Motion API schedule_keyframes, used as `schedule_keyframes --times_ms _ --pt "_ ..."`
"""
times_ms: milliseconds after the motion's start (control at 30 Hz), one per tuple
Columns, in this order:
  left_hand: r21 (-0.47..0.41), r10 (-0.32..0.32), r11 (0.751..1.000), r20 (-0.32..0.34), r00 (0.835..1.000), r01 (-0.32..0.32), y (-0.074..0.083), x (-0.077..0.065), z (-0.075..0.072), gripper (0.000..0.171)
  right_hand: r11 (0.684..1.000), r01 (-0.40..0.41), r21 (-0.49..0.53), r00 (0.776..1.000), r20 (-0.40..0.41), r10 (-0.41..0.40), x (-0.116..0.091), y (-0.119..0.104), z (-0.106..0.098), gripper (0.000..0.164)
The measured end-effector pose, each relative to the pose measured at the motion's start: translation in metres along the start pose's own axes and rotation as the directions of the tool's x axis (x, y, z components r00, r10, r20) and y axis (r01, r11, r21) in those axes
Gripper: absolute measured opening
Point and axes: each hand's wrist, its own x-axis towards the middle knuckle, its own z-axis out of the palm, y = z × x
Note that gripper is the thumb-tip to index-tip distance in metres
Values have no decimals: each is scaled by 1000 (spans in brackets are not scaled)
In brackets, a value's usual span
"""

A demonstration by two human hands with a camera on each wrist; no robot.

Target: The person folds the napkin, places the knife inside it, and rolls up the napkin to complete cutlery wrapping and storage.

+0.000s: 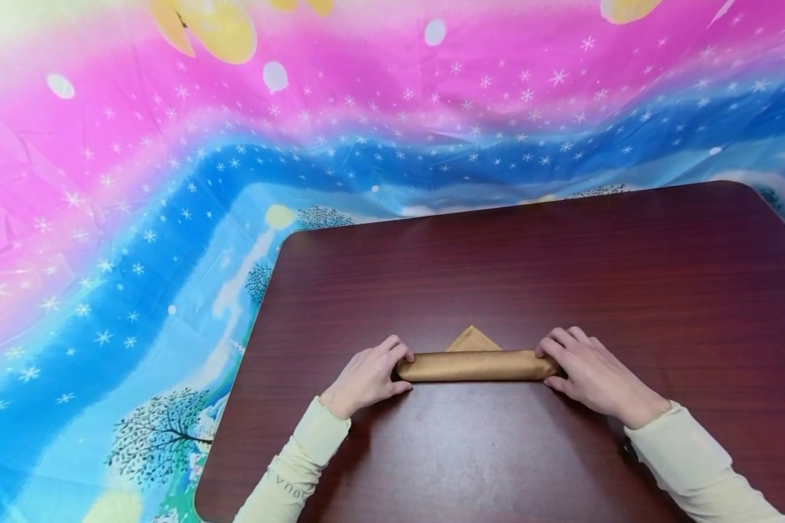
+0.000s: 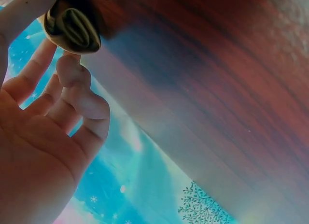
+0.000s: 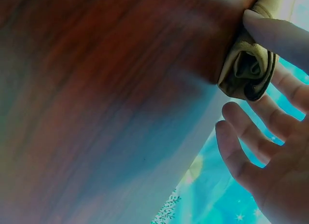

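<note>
A gold-brown cloth napkin point(image 1: 474, 366), rolled into a tube, lies crosswise on the dark wooden table. One flat pointed corner point(image 1: 472, 340) of it sticks out beyond the roll on the far side. My left hand point(image 1: 373, 370) grips the left end, thumb on the near side and fingers over the far side. At the right end my right hand point(image 1: 585, 370) holds the roll in the same manner. Both wrist views show the spiral layers at the napkin's ends, in the left wrist view point(image 2: 75, 31) and the right wrist view point(image 3: 248, 69).
The brown table point(image 1: 530, 276) has rounded corners and a glossy patch in front of the roll. Behind it and along its left side hangs a pink and blue printed cloth point(image 1: 366, 109) with snowflakes, balloons and trees.
</note>
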Motion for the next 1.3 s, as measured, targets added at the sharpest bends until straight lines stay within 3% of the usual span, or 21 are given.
schedule_keyframes --times_ms 433,633,767,933,1067,1200,1300 --pt "-2 24 1000 -10 1000 -24 -6 3 1 37 998 -43 40 999 11 42 -1 1 -2 28" --pt "-135 -18 991 -2 1000 17 -13 6 0 33 998 -35 58 999 -34 37 0 3 0 25" --pt "-268 -65 961 27 998 69 -18 9 -1 29 993 -40 111 998 -49 46 1 3 0 26" --pt "-434 -96 893 67 993 116 -23 11 -1 29 980 -55 192 996 -56 66 4 2 1 29" --pt "-507 -107 852 78 991 131 -23 12 0 29 974 -69 217 994 -66 85 5 2 2 30" --pt "-532 -120 834 78 990 143 -23 13 0 27 968 -89 234 991 -80 110 6 3 3 29" --pt "-518 -130 843 67 989 146 -23 14 1 25 964 -98 249 988 -95 124 7 3 5 27"
